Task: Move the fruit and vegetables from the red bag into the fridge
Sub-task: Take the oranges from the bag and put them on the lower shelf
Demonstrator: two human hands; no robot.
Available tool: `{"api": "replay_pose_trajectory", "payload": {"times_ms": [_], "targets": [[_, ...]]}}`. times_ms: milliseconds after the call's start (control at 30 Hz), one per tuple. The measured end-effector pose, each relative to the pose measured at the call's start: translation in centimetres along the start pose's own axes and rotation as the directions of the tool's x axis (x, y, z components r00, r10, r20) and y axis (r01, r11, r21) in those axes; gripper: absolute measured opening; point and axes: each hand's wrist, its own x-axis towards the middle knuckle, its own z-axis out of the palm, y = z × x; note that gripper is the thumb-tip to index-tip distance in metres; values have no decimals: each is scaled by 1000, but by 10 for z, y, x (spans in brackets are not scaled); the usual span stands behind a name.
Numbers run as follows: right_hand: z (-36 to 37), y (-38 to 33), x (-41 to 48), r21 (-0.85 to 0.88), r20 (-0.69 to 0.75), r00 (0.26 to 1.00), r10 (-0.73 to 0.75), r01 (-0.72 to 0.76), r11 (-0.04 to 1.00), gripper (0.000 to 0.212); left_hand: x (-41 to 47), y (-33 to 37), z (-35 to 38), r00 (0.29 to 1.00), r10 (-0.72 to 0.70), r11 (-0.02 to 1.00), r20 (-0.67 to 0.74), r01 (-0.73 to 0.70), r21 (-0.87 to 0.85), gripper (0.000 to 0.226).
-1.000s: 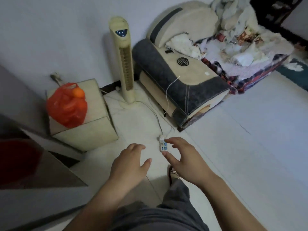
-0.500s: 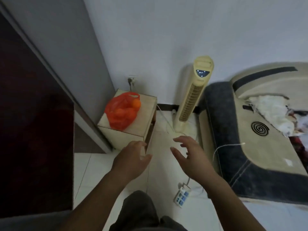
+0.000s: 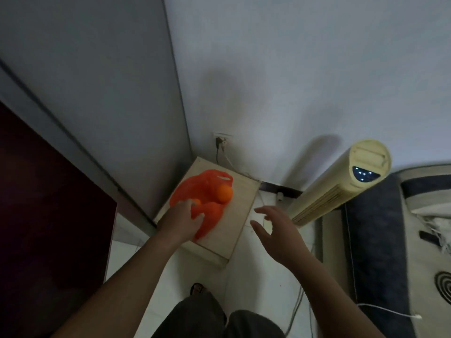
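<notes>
— What is nearest?

— At six o'clock, the person's dark trouser legs (image 3: 207, 318) and one sandalled foot (image 3: 197, 289) on the pale floor tiles (image 3: 256, 289).

— And the hands?

— The left hand (image 3: 181, 219) reaches to eleven o'clock and lies on the red bag (image 3: 207, 184). Its fingers are close together on the plastic and the thumb is held out to the side. It rests on the bag rather than pinching it. The right hand (image 3: 275, 230) is at one o'clock, in the air, with fingers spread and gently bent, holding nothing. It hangs just past the right edge of a pale wooden box (image 3: 234, 223), over the floor.

— Where does the bag sit?

— On top of that box, towards its far left part. It is slumped, with a handle loop lying at its far end. An orange (image 3: 224, 193) shows bright at the bag's three o'clock edge. More orange shapes bulge under the plastic by the left fingers.

— Around the box?

— At nine o'clock from it stands a tall unit (image 3: 109, 106) with a grey side and a dark red front; I cannot tell whether they touch. At three o'clock is a cream tower fan (image 3: 341, 189) with its display lit. Farther right is a grey and beige folded mattress (image 3: 371, 240) with a mosquito coil (image 3: 444, 286) on it.

— Farthest?

— At twelve o'clock, a wall socket (image 3: 221, 140) with a plug in it, low on the white wall (image 3: 292, 69).
</notes>
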Motion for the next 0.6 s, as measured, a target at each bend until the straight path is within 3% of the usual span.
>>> {"api": "replay_pose_trajectory", "payload": {"times_ms": [167, 300, 600], "targets": [[32, 11, 84, -5, 97, 995, -3, 3, 1000, 36, 75, -29, -11, 998, -54, 997, -17, 54, -48, 38], [70, 31, 156, -28, 192, 981, -12, 18, 999, 36, 122, -58, 1, 994, -65, 992, 89, 74, -101, 36], [151, 105, 278, -80, 372, 928, 1, 31, 996, 46, 206, -91, 59, 992, -59, 990, 107, 72, -122, 43]]}}
